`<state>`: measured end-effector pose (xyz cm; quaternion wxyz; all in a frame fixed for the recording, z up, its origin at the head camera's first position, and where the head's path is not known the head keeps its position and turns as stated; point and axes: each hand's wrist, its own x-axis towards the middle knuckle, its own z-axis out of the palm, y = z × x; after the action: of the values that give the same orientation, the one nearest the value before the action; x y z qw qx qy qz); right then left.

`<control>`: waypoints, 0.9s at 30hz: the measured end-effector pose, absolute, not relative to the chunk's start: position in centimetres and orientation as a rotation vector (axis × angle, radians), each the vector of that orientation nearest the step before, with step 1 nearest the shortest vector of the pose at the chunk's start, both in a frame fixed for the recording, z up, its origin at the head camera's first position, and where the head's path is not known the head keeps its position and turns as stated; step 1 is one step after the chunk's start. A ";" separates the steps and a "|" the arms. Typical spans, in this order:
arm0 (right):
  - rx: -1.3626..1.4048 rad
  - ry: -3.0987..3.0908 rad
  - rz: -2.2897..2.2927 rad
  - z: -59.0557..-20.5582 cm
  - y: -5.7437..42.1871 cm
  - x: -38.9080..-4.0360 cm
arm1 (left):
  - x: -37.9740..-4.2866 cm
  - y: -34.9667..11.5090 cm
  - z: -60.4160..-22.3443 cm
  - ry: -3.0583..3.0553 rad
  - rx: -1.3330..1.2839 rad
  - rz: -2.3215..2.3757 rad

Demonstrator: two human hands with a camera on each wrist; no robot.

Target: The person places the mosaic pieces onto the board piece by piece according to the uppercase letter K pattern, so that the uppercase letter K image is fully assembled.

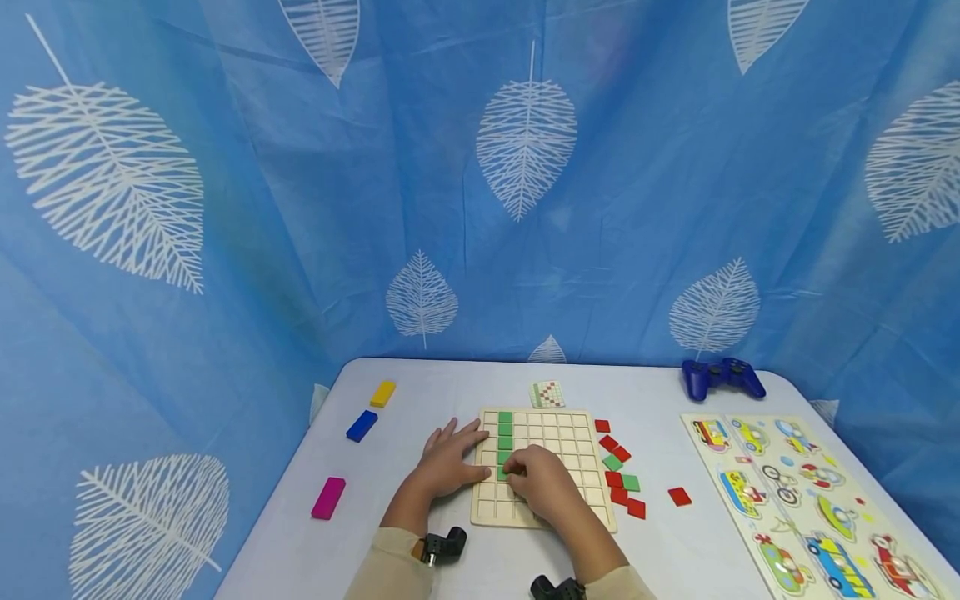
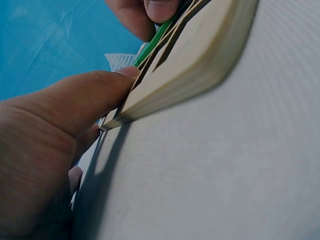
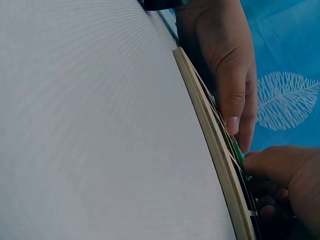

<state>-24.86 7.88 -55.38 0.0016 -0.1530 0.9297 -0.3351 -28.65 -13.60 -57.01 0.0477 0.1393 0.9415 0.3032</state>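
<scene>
A square wooden grid board (image 1: 486, 508) lies on the table, with a column of green tiles (image 1: 505, 430) in its second column from the left. My left hand (image 1: 450, 461) rests at the board's left edge, fingers spread and thumb laid on the rim. Lower in the green column, my right hand (image 1: 542, 479) pinches a green tile (image 1: 502, 472) at the board's surface. In the right wrist view the right thumb touches that green tile (image 3: 238, 152). The right hand hides some of the grid cells behind it.
Loose red tiles (image 1: 636, 508) and green tiles (image 1: 630, 482) lie right of the board. A pattern card (image 1: 547, 394) is behind it. Yellow (image 1: 382, 394), blue (image 1: 362, 426) and magenta (image 1: 328, 498) blocks lie left. Picture puzzle boards (image 1: 787, 525) and a game controller (image 1: 722, 379) are at right.
</scene>
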 end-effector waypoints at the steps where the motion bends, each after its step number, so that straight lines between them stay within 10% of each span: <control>1: -0.479 2.919 -1.052 -55.4 7.9 -24.9 | -28.7 -13.6 -57.0 2.871 0.428 0.924; 27: -0.385 2.905 -1.217 -53.9 9.7 -25.1 | -28.7 -13.7 -57.0 2.862 0.409 0.935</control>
<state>-25.07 9.74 -53.91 -0.0155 -0.1212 0.9154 -0.3836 -28.70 -13.68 -56.98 0.0514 0.1345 0.9406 0.3074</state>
